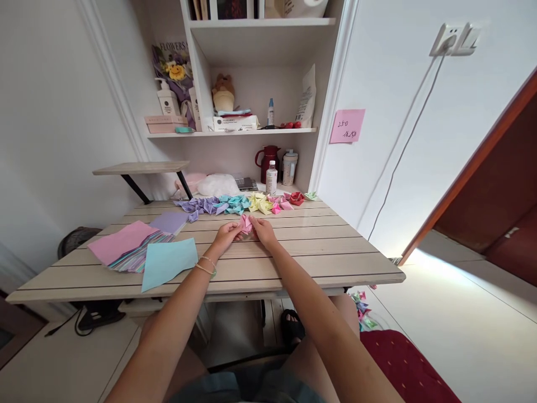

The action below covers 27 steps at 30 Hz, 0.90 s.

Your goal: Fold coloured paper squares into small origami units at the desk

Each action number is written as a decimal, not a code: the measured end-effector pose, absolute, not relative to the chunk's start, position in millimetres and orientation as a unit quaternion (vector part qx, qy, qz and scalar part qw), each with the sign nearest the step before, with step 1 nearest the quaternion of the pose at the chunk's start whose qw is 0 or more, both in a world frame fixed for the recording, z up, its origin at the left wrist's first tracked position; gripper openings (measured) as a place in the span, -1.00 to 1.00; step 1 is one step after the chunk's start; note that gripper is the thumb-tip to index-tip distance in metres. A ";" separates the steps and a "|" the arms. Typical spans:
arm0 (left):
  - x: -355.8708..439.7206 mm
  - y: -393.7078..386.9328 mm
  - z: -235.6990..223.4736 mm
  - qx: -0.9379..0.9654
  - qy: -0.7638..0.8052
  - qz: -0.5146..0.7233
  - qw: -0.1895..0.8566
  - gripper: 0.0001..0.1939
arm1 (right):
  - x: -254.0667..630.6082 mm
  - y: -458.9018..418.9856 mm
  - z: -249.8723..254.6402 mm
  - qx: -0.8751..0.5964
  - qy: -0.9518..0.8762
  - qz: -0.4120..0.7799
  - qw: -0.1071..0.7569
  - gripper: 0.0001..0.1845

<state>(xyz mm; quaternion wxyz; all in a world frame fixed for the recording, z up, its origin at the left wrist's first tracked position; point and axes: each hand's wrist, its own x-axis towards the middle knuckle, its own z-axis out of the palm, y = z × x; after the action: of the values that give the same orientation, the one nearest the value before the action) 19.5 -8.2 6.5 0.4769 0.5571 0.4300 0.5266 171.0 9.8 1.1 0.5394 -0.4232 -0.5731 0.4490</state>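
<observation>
I log: small, angular piece of folded pink paper [245, 224] directly between left hand [228, 233] and right hand [263, 230], both pinching it; neither nearer, long axis unclear

A pale wood-look table with dark parallel lines [331, 249] stands before a white built-in shelving unit with open compartments [262, 42]. Smooth white walls [390, 73] flank it; the right-hand one carries 1 white socket plate [439, 40] and 1 white switch plate [470, 39]. Glossy pale floor tiles [461, 336] catch a bright streak of light [436, 271] near a dark red-brown panel [490, 196] with a small pale handle [511, 232].
</observation>
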 end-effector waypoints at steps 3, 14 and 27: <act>19.9 -8.6 6.6 0.551 0.423 0.532 0.484 -0.67 | 170.3 10.4 -0.3 -0.403 -0.560 0.463 0.556 -0.58; 18.3 -11.2 10.7 0.498 0.355 0.606 0.509 -0.80 | 168.9 6.8 4.1 -0.289 -0.499 0.598 0.557 -0.81; 18.7 -6.8 5.0 0.547 0.370 0.611 0.436 -0.85 | 169.6 5.0 4.7 -0.326 -0.527 0.566 0.544 -0.79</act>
<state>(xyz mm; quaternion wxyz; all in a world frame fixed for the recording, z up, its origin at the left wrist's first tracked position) 18.7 -6.8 5.0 0.4364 0.5470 0.3702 0.6110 169.6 5.0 4.7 0.5439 -0.3262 -0.5268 0.5659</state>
